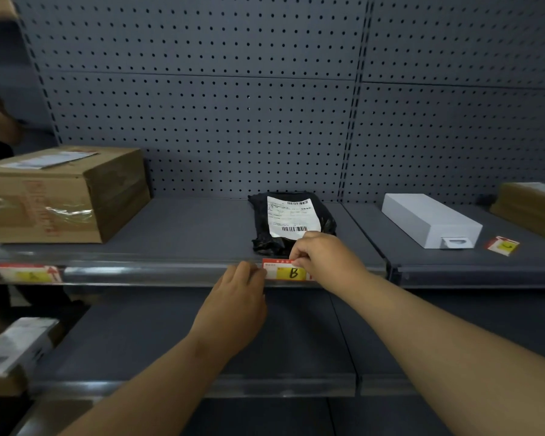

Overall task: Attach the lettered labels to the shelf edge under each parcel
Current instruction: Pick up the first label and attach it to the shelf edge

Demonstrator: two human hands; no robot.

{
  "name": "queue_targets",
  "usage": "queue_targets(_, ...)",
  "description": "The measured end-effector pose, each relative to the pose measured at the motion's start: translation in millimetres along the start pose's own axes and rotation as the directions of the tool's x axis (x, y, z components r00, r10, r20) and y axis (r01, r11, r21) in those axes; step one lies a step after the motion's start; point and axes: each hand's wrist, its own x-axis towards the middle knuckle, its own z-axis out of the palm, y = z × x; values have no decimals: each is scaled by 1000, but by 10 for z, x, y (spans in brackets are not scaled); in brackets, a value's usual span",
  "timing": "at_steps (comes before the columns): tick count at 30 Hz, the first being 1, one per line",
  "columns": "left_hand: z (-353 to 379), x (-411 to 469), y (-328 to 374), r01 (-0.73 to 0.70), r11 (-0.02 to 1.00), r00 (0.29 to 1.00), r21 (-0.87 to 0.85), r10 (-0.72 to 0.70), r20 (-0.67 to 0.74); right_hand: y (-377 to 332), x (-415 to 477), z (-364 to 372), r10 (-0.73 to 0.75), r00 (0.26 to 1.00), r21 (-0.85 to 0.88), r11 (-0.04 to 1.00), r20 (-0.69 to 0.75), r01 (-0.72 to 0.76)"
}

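Label B (pixel 288 272), a red-bordered card with a yellow patch bearing a handwritten B, lies against the shelf edge (pixel 170 273), directly below the black parcel (pixel 285 229). The right hand (pixel 323 259) reaches in from the right and pinches the card's top edge between thumb and forefinger. The left hand (pixel 239 297) comes up from below, its curled fingertips meeting the card's left end; whether they pinch it or only press it to the strip cannot be told.

The black parcel is a crumpled plastic bag lying flat near the front of the grey shelf, with a white shipping slip on top of it. To the left, well apart, a taped cardboard box (pixel 60 196) stands on the same shelf, and a second label (pixel 29 272) of the same red and yellow kind sits in the shelf edge under it; its letter is too blurred to read.

On the next shelf section to the right, a white box (pixel 428 220) lies at an angle. A loose label (pixel 502 246) lies flat on the shelf surface just beside it, and a brown parcel (pixel 532 212) sits at the far right.

A grey pegboard panel (pixel 202 105) backs the shelving. Below, the lower shelf (pixel 296 341) carries a pale box (pixel 16 344) at the left.
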Motion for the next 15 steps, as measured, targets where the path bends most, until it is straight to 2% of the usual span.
queue_targets(15, -28, -49, -142, -178, 961, 983, 211, 164, 84, -15, -10, 66, -61, 998, -21, 998, -17, 61)
